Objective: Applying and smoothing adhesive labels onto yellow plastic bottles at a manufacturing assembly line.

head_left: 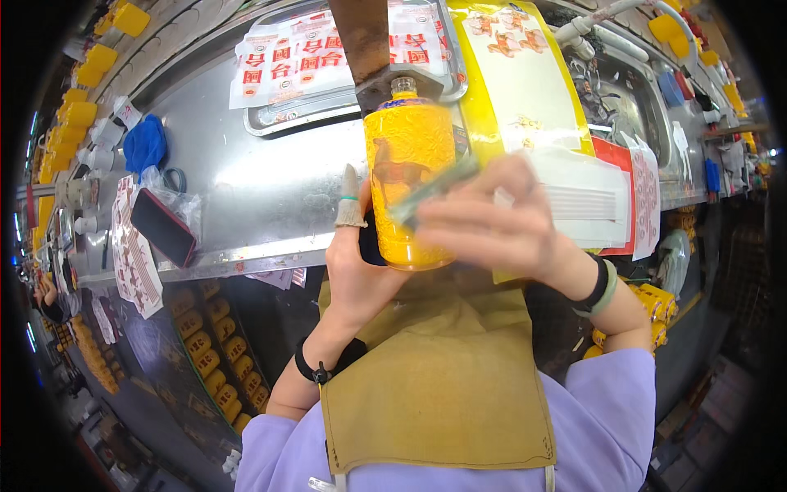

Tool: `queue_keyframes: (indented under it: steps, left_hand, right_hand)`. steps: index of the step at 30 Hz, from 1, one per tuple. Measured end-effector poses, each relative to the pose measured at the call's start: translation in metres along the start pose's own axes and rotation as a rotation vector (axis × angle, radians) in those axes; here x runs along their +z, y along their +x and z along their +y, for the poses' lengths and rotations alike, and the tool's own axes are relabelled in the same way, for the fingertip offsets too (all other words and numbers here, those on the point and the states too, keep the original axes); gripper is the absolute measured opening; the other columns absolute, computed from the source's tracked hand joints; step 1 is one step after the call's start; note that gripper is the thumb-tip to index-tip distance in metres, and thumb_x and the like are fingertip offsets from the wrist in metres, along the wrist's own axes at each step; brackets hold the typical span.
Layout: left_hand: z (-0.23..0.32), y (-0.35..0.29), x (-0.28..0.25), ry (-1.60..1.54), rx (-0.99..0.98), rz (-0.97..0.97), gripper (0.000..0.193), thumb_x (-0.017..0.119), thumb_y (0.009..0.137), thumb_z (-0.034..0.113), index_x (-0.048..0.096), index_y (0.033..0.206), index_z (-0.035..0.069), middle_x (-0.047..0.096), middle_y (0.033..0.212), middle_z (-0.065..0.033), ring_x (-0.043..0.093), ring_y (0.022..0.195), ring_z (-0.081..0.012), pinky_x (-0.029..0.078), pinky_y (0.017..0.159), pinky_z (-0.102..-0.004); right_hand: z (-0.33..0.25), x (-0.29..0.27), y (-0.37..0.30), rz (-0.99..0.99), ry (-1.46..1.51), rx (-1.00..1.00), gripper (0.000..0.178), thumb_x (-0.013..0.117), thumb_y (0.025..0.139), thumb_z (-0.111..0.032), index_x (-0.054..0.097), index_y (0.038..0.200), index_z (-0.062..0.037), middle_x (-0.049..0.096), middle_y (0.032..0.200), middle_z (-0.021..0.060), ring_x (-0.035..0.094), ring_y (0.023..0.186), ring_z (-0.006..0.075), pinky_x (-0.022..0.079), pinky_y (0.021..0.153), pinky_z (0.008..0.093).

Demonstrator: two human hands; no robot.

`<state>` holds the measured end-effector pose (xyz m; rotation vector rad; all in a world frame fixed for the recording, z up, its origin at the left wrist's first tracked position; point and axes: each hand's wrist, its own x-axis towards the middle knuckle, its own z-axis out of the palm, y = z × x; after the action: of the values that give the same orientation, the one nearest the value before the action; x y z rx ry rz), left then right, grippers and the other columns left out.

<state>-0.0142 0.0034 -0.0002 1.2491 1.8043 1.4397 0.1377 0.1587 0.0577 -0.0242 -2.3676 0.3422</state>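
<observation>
A yellow embossed bottle (410, 213) with a brown horse picture and a blue band near its shoulder lies in front of me, its clear neck pointing away at a metal bracket (361, 41). My left hand (365, 275) grips the bottle's lower left side; a pale cloth finger cot with a green band (351, 201) covers one raised finger. My right hand (500, 217), smeared by motion, pinches a flat greenish strip (434, 189) against the bottle's right side, next to the horse. What the strip is made of cannot be made out.
Printed red-and-white sheets (303, 61) lie on a metal tray (270, 125). At the right are a yellow-edged decal sheet (533, 90) and a red sheet (613, 156). A phone (164, 227) and blue cloth (145, 145) sit left. Yellow bottles (217, 353) stand in a crate below.
</observation>
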Motion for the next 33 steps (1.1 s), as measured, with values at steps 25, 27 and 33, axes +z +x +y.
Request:
queue_keyframes:
  steps: [25,27,33]
  left_hand:
    - [0.009,0.001,-0.007,0.157,0.154,0.031,0.1,0.098,0.067,0.021,0.044,0.148,-0.005,0.061,0.138,-0.0201,0.067,0.119,-0.0289,0.053,0.1,-0.0389]
    - [0.007,0.001,-0.009,0.204,0.17,0.015,0.1,0.098,0.068,0.022,0.043,0.148,-0.005,0.061,0.138,-0.0204,0.067,0.118,-0.0284,0.054,0.1,-0.0384]
    - [0.013,0.004,-0.012,0.091,0.141,0.011,0.098,0.095,0.072,0.02,0.041,0.15,-0.005,0.065,0.133,-0.0202,0.068,0.119,-0.0287,0.053,0.101,-0.0376]
  right_hand:
    - [0.033,0.039,-0.028,0.068,-0.206,-0.358,0.03,0.072,0.076,-0.017,0.074,0.106,-0.0218,0.071,0.101,-0.0057,0.054,0.078,0.0141,0.05,0.074,0.0396]
    - [-0.002,0.0,0.002,-0.1,0.071,-0.29,0.034,0.075,0.075,-0.018,0.074,0.109,-0.0226,0.07,0.102,-0.0069,0.056,0.08,0.0123,0.051,0.073,0.0385]
    - [0.043,0.013,0.017,0.175,-0.001,0.592,0.029,0.075,0.089,-0.008,0.065,0.116,-0.0011,0.071,0.101,0.0156,0.07,0.085,0.0334,0.054,0.074,0.0404]
